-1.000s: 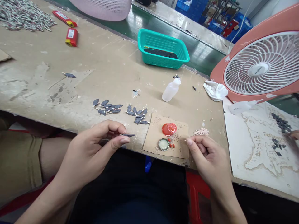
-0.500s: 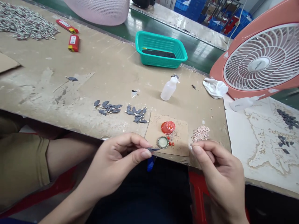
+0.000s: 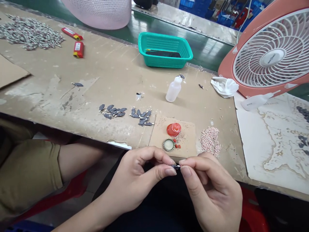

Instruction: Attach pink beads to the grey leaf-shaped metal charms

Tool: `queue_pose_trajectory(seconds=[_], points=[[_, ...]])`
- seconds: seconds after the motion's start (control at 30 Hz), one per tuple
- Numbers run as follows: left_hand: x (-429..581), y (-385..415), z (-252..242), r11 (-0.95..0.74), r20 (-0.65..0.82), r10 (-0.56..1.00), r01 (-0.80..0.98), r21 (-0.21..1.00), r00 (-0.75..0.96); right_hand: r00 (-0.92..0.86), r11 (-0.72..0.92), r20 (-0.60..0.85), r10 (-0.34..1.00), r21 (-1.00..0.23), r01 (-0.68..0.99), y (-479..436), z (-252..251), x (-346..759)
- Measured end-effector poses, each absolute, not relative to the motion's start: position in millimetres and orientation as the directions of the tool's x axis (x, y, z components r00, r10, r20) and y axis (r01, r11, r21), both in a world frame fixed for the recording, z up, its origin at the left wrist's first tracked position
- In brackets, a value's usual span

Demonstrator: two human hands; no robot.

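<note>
Head view: left hand (image 3: 137,180) pinches a small dark leaf-shaped charm (image 3: 175,166) between thumb and forefinger, at 6 o'clock just off the edge of the workbench (image 3: 108,75). Right hand (image 3: 210,190) closed in a pinch at the charm's end; anything held there is too small to tell. Cardboard square (image 3: 189,133) at 12 o'clock, just past the hands, carries a red bottle cap (image 3: 173,129) and a round metal cap (image 3: 168,145). Pink beads (image 3: 210,140) at 1 o'clock. Cluster of dark charms (image 3: 141,118) at 11 o'clock. Plastic squeeze bottle (image 3: 173,90) at 12 o'clock, teal basket (image 3: 154,35) beyond it. Fan (image 3: 225,75) at 2 o'clock.
</note>
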State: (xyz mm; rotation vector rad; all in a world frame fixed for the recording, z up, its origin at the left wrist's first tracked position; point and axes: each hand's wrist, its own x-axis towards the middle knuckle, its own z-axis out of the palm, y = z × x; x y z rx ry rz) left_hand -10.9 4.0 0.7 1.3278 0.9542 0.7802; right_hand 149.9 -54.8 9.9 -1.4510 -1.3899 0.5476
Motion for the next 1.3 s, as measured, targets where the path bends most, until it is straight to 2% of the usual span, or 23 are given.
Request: queue_pose_trajectory(seconds=[0.47, 0.67, 1.1, 1.3], points=[[-6.5, 1.3, 0.5, 0.063, -0.072, 0.91, 0.036, 0.997, 0.409, 0.229, 0.17, 0.306, 0.924, -0.866, 0.471, -57.2, 6.2, 152.2], [-3.7, -1.2, 1.3, 0.047, -0.059, 0.92, 0.04, 0.998, 0.388, 0.149, 0.197, 0.322, 0.935, -0.821, 0.535, -57.8, 6.8, 157.9], [-0.5, -9.0, -3.9, -0.063, 0.045, 0.933, 0.04, 0.997, 0.356, 0.113, 0.251, 0.386, 0.916, -0.768, 0.589, -58.7, 7.1, 157.1], [-1.2, -8.9, -8.4, -0.118, 0.088, 0.925, 0.057, 0.991, 0.369, 0.103, 0.222, 0.334, 0.937, -0.796, 0.563, -58.7, 0.1, 159.1]])
